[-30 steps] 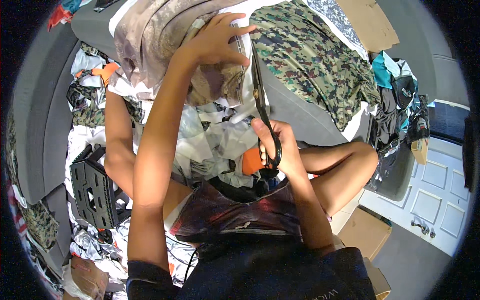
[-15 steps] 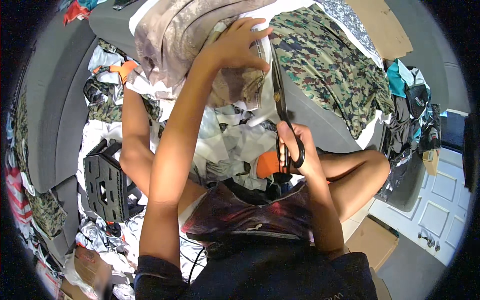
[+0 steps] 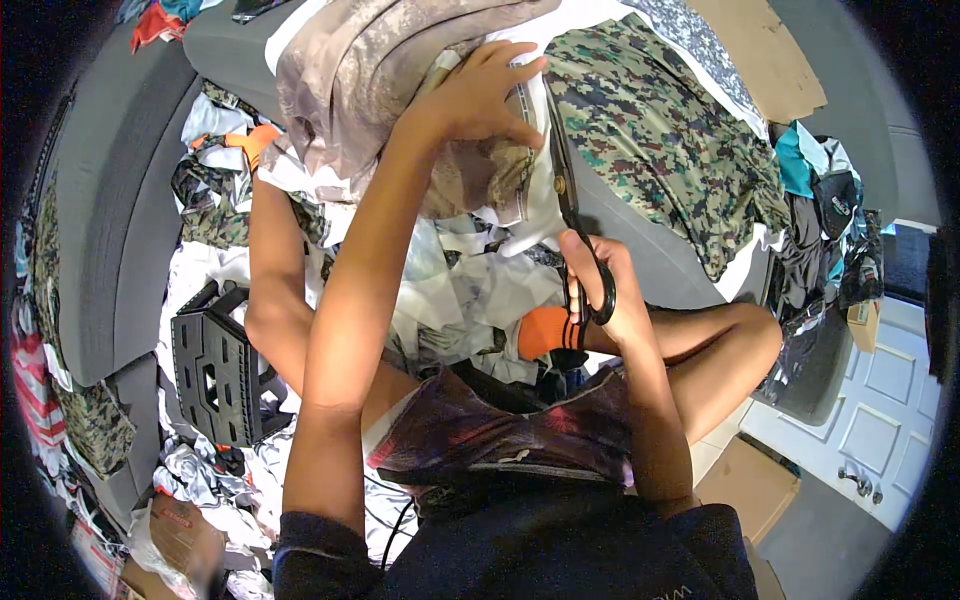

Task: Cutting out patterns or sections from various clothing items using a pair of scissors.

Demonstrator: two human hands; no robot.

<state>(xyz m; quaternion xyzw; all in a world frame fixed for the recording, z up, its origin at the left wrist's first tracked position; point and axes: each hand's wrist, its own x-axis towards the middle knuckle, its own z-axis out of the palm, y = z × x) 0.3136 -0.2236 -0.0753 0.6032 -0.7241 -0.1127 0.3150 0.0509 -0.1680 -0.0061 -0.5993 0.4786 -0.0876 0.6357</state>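
Note:
My left hand [image 3: 490, 100] lies with its fingers spread on a tan and brown camouflage fabric [image 3: 345, 85] with a white border. In my right hand [image 3: 610, 285] is a pair of large scissors [image 3: 561, 185], its dark handle loops around my fingers and thumb. The blades point away from me, along the right edge of the tan fabric. Their tips are hard to make out beside the white border. To the right of the blades a green digital-camouflage fabric [image 3: 655, 130] is spread over the grey cushion [image 3: 640, 225].
White and patterned scraps [image 3: 470, 290] lie piled between my bent legs. A black plastic step stool [image 3: 212, 370] stands at the left, beside a grey sofa [image 3: 120, 230]. Cardboard [image 3: 755, 60] lies at the far right, and a white door [image 3: 865, 430] is at the right.
My right hand and the scissors have moved slightly forward along the fabric edge. My left hand stays spread at the same place on the fabric.

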